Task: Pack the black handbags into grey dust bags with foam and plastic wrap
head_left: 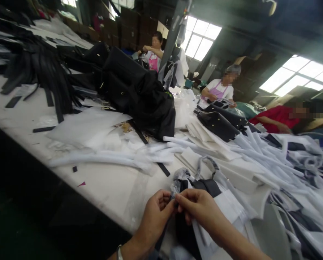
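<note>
Black strap material wrapped in clear, crinkled plastic (180, 176) lies at the meeting fingertips of two bare hands. The left hand (157, 216) pinches its near end between thumb and forefinger, other fingers curled in, a silver-coloured band (119, 252) round the wrist; the right hand (201, 207) pinches from the other side, its thumb and finger drawn together, almost against the left thumb. The exact bit between the tips is too small to tell. Just below the grip runs a flat black panel (188, 236). Just beyond the right hand are a wide black band (207, 186) and a curved, plastic-wrapped loop handle (209, 163), with flat white sheets (229, 204) to the right. Farther ahead and left of the grip lie a narrow black strip (164, 169), a long white tube (102, 158) and a small pink scrap (81, 184). Well beyond the grip rests a large, slumped black fabric bag (131, 77); ahead and right, a person in a pink apron (218, 88) stands behind black bags with gold-coloured studs (217, 124).
</note>
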Demonstrator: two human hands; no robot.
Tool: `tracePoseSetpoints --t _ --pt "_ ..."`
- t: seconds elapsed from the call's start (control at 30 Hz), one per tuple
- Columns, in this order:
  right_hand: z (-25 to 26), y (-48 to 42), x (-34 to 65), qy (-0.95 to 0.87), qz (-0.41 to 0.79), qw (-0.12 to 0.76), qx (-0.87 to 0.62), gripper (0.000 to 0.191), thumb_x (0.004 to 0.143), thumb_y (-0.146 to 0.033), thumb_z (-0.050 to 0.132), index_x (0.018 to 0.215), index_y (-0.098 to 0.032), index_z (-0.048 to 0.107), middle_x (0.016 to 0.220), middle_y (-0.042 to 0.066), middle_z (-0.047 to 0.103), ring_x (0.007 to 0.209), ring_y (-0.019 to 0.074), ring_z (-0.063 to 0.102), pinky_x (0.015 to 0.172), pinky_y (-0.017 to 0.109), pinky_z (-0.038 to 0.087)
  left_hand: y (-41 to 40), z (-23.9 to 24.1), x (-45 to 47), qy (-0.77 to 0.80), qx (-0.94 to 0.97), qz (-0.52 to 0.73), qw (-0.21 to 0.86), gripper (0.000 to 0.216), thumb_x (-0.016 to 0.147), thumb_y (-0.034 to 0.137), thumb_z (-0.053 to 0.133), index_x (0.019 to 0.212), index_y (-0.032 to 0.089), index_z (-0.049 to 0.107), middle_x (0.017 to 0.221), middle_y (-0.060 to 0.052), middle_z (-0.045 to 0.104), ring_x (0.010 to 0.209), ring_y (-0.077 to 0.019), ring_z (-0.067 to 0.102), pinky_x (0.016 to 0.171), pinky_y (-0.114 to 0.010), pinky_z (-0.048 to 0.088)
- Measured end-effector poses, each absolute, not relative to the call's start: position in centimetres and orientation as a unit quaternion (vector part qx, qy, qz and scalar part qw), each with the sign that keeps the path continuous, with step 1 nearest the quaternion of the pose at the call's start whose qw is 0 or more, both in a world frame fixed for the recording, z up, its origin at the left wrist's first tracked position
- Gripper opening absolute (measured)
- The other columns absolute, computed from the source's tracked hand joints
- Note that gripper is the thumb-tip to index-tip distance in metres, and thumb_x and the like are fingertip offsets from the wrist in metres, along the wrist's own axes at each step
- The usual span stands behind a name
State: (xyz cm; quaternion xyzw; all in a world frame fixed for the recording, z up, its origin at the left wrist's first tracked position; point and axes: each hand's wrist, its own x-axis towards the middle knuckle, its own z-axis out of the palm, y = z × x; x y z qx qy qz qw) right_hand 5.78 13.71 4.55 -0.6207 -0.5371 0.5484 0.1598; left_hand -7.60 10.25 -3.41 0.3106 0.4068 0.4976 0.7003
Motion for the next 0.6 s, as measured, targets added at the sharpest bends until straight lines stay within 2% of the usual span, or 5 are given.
tracePoseSetpoints --t 0.2,0.43,0.6 --pt "3.7 14.6 5.2 -0.548 0.489 0.06 -0.676 0.041 0.078 -0.054 0.067 0.061 -0.018 0.057 0.048 -0.002 0.062 0.034 0.0086 0.053 0.034 0.016 0.039 10.0 -3.8 -7.9 0.39 0.323 0.518 0.689 0.03 0.087 0.044 0.07 0.092 0.015 0.065 0.085 -0.008 0.072 0.081 -0.0213 0.069 0.073 -0.028 0.052" --pt "4.0 14.1 4.7 -0.524 0.477 0.022 -0.706 0.043 0.076 -0.058 0.064 0.063 -0.019 0.055 0.048 -0.003 0.062 0.032 0.0087 0.054 0.031 0.016 0.041 9.4 -4.3 -8.4 0.363 0.327 0.513 0.706 0.021 0.089 0.035 0.066 0.094 0.015 0.065 0.084 -0.007 0.07 0.078 -0.0196 0.068 0.069 -0.027 0.052" --pt "4.8 13.2 4.4 -0.495 0.478 0.026 -0.725 0.045 0.074 -0.062 0.064 0.066 -0.018 0.058 0.049 -0.003 0.062 0.034 0.0081 0.055 0.033 0.016 0.042 9.6 -4.3 -9.0 0.332 0.313 0.496 0.739 0.021 0.086 0.032 0.067 0.094 0.013 0.063 0.08 -0.007 0.069 0.072 -0.0181 0.066 0.065 -0.027 0.051"
